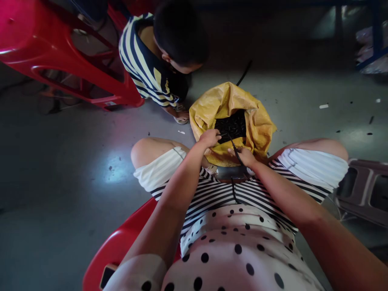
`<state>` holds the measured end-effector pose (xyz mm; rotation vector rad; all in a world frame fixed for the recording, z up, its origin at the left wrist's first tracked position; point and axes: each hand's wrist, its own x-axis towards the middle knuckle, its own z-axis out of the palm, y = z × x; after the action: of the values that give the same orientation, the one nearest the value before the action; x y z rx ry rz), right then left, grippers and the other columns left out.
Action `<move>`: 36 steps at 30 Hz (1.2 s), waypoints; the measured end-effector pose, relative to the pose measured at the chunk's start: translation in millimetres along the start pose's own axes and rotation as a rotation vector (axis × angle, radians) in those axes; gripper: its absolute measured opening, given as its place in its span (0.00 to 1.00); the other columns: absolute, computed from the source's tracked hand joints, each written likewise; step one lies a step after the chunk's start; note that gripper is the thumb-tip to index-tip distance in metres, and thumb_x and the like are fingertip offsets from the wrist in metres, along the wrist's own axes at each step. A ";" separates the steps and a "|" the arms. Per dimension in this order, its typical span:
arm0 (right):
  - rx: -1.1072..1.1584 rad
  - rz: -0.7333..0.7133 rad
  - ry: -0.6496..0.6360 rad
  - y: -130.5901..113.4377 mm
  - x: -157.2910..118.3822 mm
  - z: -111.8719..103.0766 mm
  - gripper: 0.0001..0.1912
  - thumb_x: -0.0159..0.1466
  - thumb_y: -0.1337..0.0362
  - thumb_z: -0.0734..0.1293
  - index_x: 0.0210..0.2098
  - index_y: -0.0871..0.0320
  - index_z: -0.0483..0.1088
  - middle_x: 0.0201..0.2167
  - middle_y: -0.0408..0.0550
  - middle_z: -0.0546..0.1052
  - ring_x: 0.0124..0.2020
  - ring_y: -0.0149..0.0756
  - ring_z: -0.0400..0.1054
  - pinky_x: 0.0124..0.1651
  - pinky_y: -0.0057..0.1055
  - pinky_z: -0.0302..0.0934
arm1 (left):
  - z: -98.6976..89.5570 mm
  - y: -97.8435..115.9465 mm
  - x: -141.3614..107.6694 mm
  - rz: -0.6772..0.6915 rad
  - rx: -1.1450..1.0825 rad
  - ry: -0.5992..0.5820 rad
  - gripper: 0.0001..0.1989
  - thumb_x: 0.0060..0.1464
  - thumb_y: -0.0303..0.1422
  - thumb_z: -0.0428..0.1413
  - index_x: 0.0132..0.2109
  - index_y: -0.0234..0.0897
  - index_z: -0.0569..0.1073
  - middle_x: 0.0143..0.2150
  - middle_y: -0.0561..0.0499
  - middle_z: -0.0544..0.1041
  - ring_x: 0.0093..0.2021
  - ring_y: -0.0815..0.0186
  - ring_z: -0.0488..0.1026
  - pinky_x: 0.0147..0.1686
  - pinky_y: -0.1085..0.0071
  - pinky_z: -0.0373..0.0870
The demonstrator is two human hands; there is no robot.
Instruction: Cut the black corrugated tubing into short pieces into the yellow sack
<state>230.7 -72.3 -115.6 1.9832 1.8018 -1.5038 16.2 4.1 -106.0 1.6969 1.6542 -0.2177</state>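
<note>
My left hand (pixel 209 138) is over the near left rim of a yellow woven sack (pixel 260 121). Its fingers are pinched on a small thin dark piece (pixel 223 134). My right hand (pixel 246 157), at the sack's near right rim, is closed round a slim black hand tool (pixel 235 149) that looks like scissors or snips. The tool's tip points up and left, close to the dark piece. Inside the sack, with its rim rolled outward, lie many small black pieces (pixel 233 123). The sack stands on the floor between my knees.
A person in a striped shirt (pixel 145 60) crouches at the sack's far left, one hand near it. Behind them stands a red plastic stool (pixel 75 60). A grey-brown stool (pixel 363 188) is at my right. I sit on a red seat (pixel 121 238). Small scraps dot the floor.
</note>
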 end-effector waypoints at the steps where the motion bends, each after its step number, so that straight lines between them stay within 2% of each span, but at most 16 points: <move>1: 0.034 -0.011 -0.023 1.1 0.6 0.5 0.34 0.67 0.33 0.63 0.42 0.59 0.79 0.40 0.55 0.83 0.41 0.44 0.76 0.40 0.31 0.62 | 0.0 0.4 -0.1 0.013 -0.014 0.002 0.14 0.66 0.35 0.58 0.55 0.40 0.82 0.56 0.44 0.83 0.55 0.56 0.79 0.54 0.67 0.73; 4: 0.106 -0.048 -0.069 4.3 2.8 3.0 0.36 0.67 0.31 0.62 0.43 0.60 0.78 0.40 0.55 0.82 0.41 0.44 0.75 0.42 0.31 0.62 | 0.5 2.1 -0.4 0.072 -0.064 -0.015 0.15 0.65 0.33 0.58 0.55 0.38 0.82 0.55 0.43 0.84 0.54 0.57 0.79 0.53 0.67 0.73; 11: 0.164 -0.081 -0.065 6.7 4.7 4.7 0.36 0.66 0.30 0.62 0.41 0.60 0.75 0.36 0.52 0.80 0.37 0.41 0.73 0.39 0.31 0.61 | 1.7 5.1 -0.7 0.118 -0.110 -0.045 0.15 0.65 0.31 0.57 0.55 0.34 0.81 0.54 0.43 0.84 0.52 0.59 0.80 0.53 0.69 0.73; 20: 0.109 -0.050 -0.051 1.2 3.9 0.0 0.34 0.69 0.32 0.60 0.41 0.58 0.74 0.38 0.53 0.80 0.39 0.42 0.74 0.41 0.31 0.63 | 6.4 8.4 1.4 0.165 -0.131 -0.033 0.15 0.66 0.32 0.55 0.54 0.36 0.82 0.52 0.44 0.85 0.51 0.59 0.80 0.52 0.68 0.74; 29: 0.017 -0.019 -0.040 -3.3 0.9 -1.7 0.33 0.70 0.35 0.60 0.42 0.59 0.76 0.38 0.54 0.82 0.40 0.43 0.75 0.40 0.30 0.61 | 4.6 9.7 0.0 0.172 -0.081 -0.028 0.16 0.66 0.32 0.55 0.56 0.36 0.82 0.56 0.42 0.83 0.56 0.56 0.79 0.56 0.66 0.73; 36: -0.114 -0.027 0.016 -6.2 0.3 0.6 0.33 0.72 0.37 0.60 0.37 0.61 0.80 0.33 0.55 0.82 0.35 0.41 0.74 0.33 0.30 0.55 | 7.6 6.3 3.5 0.143 -0.049 -0.049 0.15 0.66 0.33 0.57 0.55 0.37 0.82 0.55 0.44 0.84 0.54 0.57 0.79 0.54 0.67 0.73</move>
<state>225.4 -70.5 -112.8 1.9306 1.8823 -1.3626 25.3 2.9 -111.0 1.7502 1.4843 -0.1479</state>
